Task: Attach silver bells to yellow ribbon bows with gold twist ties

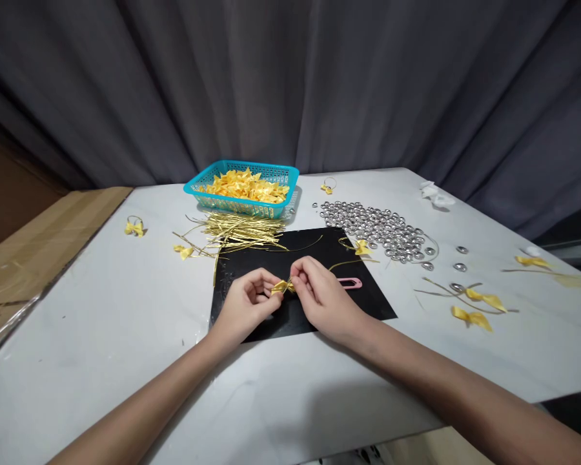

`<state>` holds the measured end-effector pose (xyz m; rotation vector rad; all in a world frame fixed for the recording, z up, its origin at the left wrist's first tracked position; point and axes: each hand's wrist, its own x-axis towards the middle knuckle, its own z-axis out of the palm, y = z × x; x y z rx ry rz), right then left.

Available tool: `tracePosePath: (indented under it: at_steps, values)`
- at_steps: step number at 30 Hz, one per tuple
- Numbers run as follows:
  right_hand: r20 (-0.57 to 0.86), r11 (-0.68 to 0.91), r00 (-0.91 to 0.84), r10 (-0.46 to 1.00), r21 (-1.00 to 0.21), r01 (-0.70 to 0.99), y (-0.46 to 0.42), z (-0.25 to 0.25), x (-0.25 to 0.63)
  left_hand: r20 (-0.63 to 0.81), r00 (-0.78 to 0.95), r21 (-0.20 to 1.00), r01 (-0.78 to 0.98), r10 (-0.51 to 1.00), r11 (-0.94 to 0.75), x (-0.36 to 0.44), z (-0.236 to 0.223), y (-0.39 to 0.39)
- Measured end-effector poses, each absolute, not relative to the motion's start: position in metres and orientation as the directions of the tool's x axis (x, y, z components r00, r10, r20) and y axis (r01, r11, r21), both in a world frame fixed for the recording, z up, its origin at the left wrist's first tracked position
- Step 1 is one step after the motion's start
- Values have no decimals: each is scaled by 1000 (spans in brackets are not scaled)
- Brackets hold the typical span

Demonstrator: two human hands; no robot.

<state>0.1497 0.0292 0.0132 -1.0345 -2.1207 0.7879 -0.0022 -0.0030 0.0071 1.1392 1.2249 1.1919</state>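
Note:
Over a black mat, my left hand pinches one end of a small yellow ribbon bow between thumb and fingertips. My right hand is closed at the bow's other side, thumb and forefinger pressed together near its middle. A thin gold tie seems to be in that pinch, though the fingertips mostly hide it. Beside the right hand, a pink flat object with a slot lies partly covered on the mat. Another yellow bow with a gold tie rests at the mat's upper right edge.
Behind the mat stands a blue basket full of yellow bows, with a pile of gold ties before it. Silver domed pieces are heaped to the right. Loose bows lie far right; a cardboard box borders the left.

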Motion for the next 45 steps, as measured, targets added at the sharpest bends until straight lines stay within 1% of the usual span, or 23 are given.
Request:
tracePosePath:
  at_steps: [3, 8, 14, 16, 17, 18, 19, 20, 21, 22, 23, 24, 26, 29, 33, 36, 38, 40, 42, 45]
  values:
    - [280, 550, -523, 805, -684, 480, 26, 16, 150, -52, 6, 999, -16, 999, 52, -2, 7, -3]
    - [208, 558, -571, 795, -621, 551, 23, 22, 149, -57, 8, 998, -27, 998, 57, -2, 7, -3]
    - [199, 527, -554, 808, -666, 528, 22, 19, 149, -62, 13, 997, -50, 998, 63, -2, 6, -1]
    - [210, 508, -537, 817, -703, 498, 22, 19, 148, -84, 4, 995, -62, 996, 84, -1, 7, -1]
    - [201, 475, -520, 830, -742, 473, 22, 19, 148, -95, -5, 994, -63, 995, 94, -1, 7, -1]
    - [164, 411, -499, 851, -800, 438, 22, 20, 147, -103, -13, 993, -59, 995, 102, -1, 7, -1]
    - [88, 302, -483, 871, -871, 387, 23, 21, 147, -108, -20, 993, -51, 994, 106, -1, 7, -1]
    - [-23, 151, -479, 877, -935, 322, 23, 22, 146, -109, -24, 993, -42, 994, 108, -1, 7, -1]
    - [-146, -25, -491, 859, -969, 245, 25, 24, 146, -109, -29, 994, -36, 994, 108, -1, 7, -1]
    - [-255, -195, -516, 818, -966, 168, 26, 25, 146, -107, -36, 994, -31, 994, 106, -2, 7, -1]
    - [-332, -335, -545, 770, -937, 98, 27, 26, 147, -105, -43, 994, -30, 994, 104, -2, 7, -1]
    - [-377, -433, -566, 733, -901, 38, 29, 26, 147, -105, -51, 994, -28, 993, 104, -2, 7, 0]
    - [-411, -536, -580, 703, -843, -52, 31, 27, 149, -108, -62, 994, -24, 992, 107, -3, 7, 0]
    - [-434, -608, -591, 680, -784, -124, 34, 26, 151, -117, -67, 993, -32, 991, 115, -3, 10, 0]
    - [-430, -638, -620, 656, -756, -151, 36, 26, 152, -119, -65, 992, -52, 991, 115, -4, 14, 0]
    - [-421, -611, -610, 671, -781, -133, 35, 26, 151, -122, -31, 991, -57, 992, 121, -4, 15, 0]
    - [-394, -538, -575, 717, -837, -96, 34, 25, 150, -133, -9, 990, -53, 991, 132, -4, 14, 1]
    - [-338, -415, -527, 780, -909, -31, 33, 24, 149, -150, 3, 988, -36, 989, 150, -4, 14, 1]
    - [-293, -325, -504, 813, -945, 26, 33, 23, 148, -166, 3, 986, -24, 986, 166, -4, 14, 0]
    - [-270, -290, -499, 824, -956, 38, 33, 19, 147, -179, -10, 984, -26, 984, 178, -4, 14, 0]
